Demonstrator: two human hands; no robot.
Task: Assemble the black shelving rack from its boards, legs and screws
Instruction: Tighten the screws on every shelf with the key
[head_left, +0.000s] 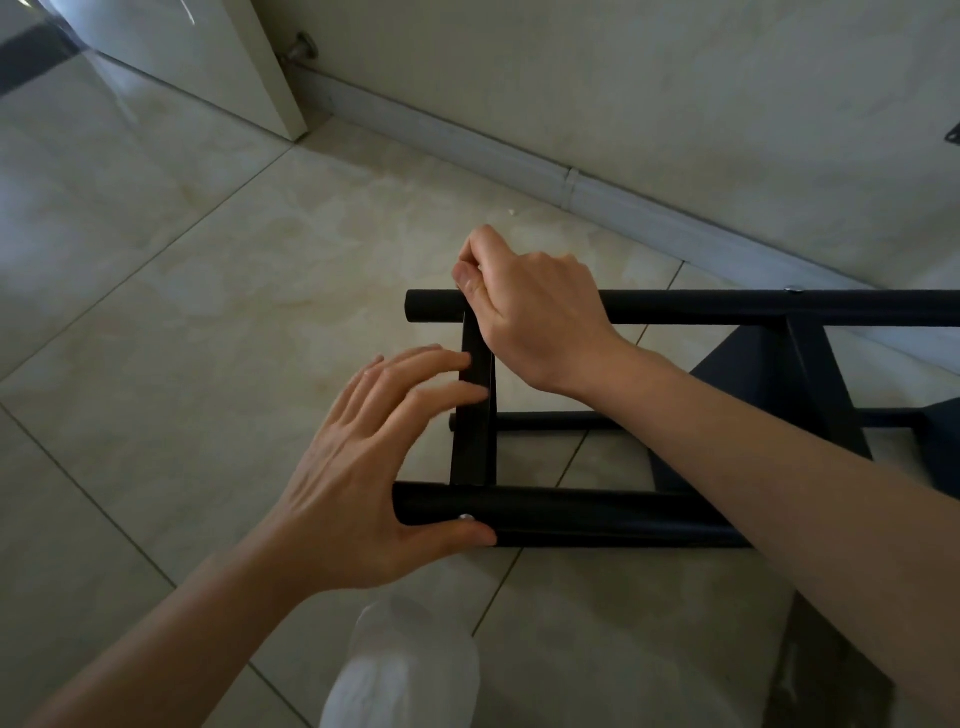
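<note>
Down at the bottom edge, a pale translucent plastic bag (400, 670) on the floor (156, 312), crumpled, contents impossible to make out.

Just above it, the near leg (597, 517), a fat black tube lying level, silver screw head (466, 517) showing on its upper face. Left hand (358, 467) bracing here: thumb pressed along the tube's near side by the screw, fingers spread almost straight, fingertips (465, 364) resting against the upright board (472, 415). A loose steadying grip, nothing pinched.

Rack lying on its side on the tiled floor, running off to the right. Looks rigid and moderately light, smooth painted surface, probably a little slick under dry fingers. Round legs likely to roll or swing until every screw is home, so best held on a leg close to a joint, palm wrapped, not out at a free end. Thin board edges best left alone while still loose.

Lower leg (545, 421) visible underneath, between the two upper tubes.

Further on, the far leg (701, 304), second board (810, 374) crossing at right, another screw head (793, 289) on top. Right hand (530, 312) over the far joint, fingers curled tight at the leg's top, pinching something small. Probably a screw or key being turned, though too hidden to tell.

Beyond, baseboard (571, 182), wall, a door stop (301, 49) at top left.
</note>
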